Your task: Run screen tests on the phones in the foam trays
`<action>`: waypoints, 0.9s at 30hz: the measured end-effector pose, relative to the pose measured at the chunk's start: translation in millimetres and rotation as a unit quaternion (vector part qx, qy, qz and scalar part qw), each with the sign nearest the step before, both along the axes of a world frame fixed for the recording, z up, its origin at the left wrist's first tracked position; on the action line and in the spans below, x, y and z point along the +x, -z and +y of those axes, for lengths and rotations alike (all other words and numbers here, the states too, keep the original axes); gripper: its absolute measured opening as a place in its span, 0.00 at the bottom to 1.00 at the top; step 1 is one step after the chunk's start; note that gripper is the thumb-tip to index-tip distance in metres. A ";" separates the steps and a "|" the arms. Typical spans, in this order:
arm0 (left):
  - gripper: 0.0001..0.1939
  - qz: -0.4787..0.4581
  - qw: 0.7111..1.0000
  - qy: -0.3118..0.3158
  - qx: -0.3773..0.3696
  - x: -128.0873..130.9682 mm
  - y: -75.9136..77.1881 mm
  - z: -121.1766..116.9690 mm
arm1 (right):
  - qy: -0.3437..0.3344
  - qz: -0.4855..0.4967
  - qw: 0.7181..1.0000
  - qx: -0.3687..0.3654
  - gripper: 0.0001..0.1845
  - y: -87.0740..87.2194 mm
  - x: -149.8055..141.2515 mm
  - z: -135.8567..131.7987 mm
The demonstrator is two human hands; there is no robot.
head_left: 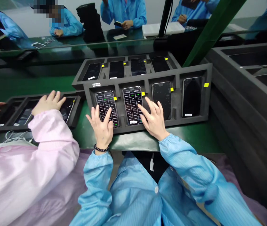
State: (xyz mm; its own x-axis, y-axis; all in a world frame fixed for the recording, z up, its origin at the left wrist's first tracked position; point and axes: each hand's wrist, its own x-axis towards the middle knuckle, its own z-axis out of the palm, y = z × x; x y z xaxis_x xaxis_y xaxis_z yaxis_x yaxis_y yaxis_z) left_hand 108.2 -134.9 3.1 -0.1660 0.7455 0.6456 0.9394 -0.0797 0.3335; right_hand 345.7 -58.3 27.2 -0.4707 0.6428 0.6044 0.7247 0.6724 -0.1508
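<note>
The left hand (102, 128) spreads over the leftmost phone (104, 103) in the tilted tray (177, 94). The right hand (154, 119), also spread, overlaps the second phone (130, 106).

Left hand (102, 129): we fan the fingers, tips forward, back of the hand facing us | Right hand (155, 121): we angle it forward and leftward, index finger extended, fingers parted | Left forearm (97, 177): we hold it nearly straight ahead | Right forearm (194, 164): we reach obliquely inward
</note>
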 end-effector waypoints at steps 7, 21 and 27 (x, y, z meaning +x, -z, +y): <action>0.29 -0.050 0.998 -0.001 0.049 2.2 -3.9 -2.2 | -0.010 0.088 0.996 0.003 0.27 -5.0 9.5 0.1; 0.27 -0.441 0.896 -0.055 0.011 -35.5 41.2 -14.7 | 0.293 0.228 0.925 -0.077 0.35 14.3 155.5 -13.7; 0.22 -0.425 0.902 -0.071 0.021 -46.2 47.4 2.6 | 0.341 0.264 0.874 -0.225 0.40 20.8 168.6 6.8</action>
State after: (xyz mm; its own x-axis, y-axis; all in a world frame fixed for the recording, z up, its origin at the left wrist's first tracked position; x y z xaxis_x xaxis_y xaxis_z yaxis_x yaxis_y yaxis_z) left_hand 62.0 -132.3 -44.3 -0.7056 0.6562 0.2674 0.3474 -0.0085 0.9377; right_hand 514.4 -51.6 6.4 0.3813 0.8938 0.2360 0.6839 -0.1010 -0.7225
